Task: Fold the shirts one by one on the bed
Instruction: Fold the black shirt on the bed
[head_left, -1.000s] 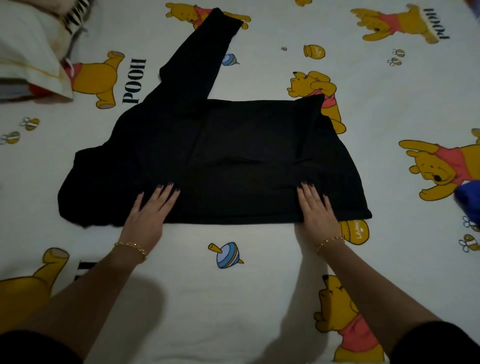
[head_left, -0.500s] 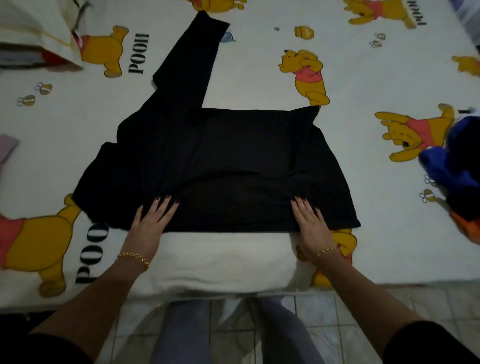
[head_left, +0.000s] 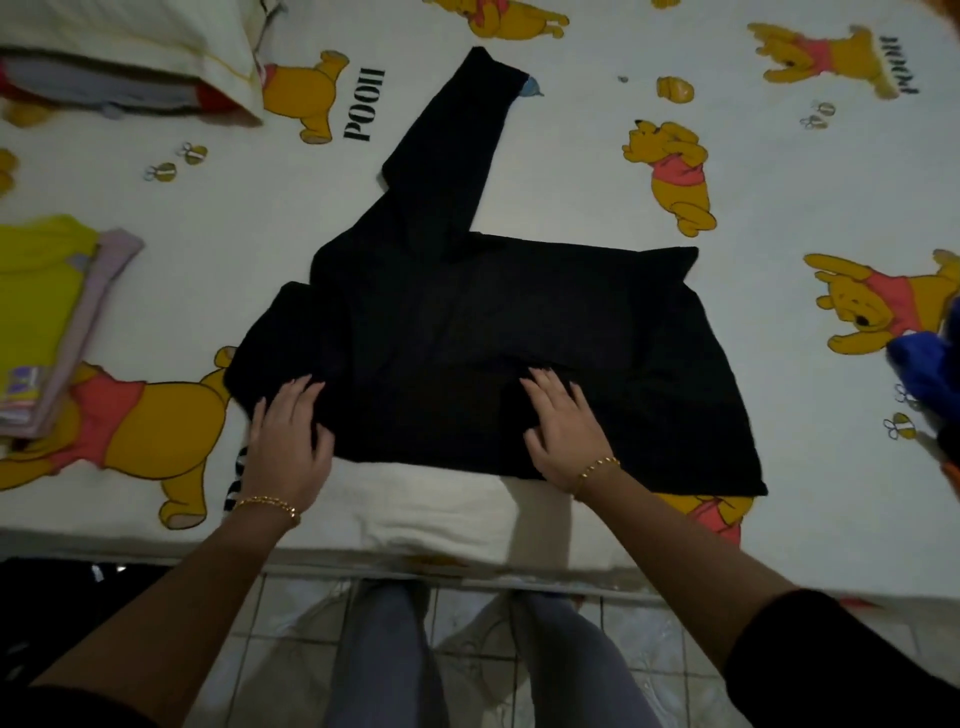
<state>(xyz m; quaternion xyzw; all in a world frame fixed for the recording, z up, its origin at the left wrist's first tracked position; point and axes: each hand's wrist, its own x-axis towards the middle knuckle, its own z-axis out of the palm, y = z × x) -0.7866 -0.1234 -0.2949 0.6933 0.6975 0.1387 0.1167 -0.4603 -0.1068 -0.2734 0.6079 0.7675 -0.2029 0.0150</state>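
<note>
Toward six o'clock on the bed (head_left: 587, 171), the black long-sleeved shirt (head_left: 519, 332) lies flat, sleeve (head_left: 452, 156) pointing twelve; left hand (head_left: 288, 441) at its eight-o'clock corner and right hand (head_left: 563, 431) near its hem press with spread fingers, likely pinning it for folding

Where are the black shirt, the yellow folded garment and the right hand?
black shirt (head_left: 519, 322), head view, on the middle of its body.
yellow folded garment (head_left: 36, 301), head view, on its flat upper face.
right hand (head_left: 563, 431), head view, on the back of the hand.

Pale tiled floor (head_left: 301, 623) — dim light
</note>
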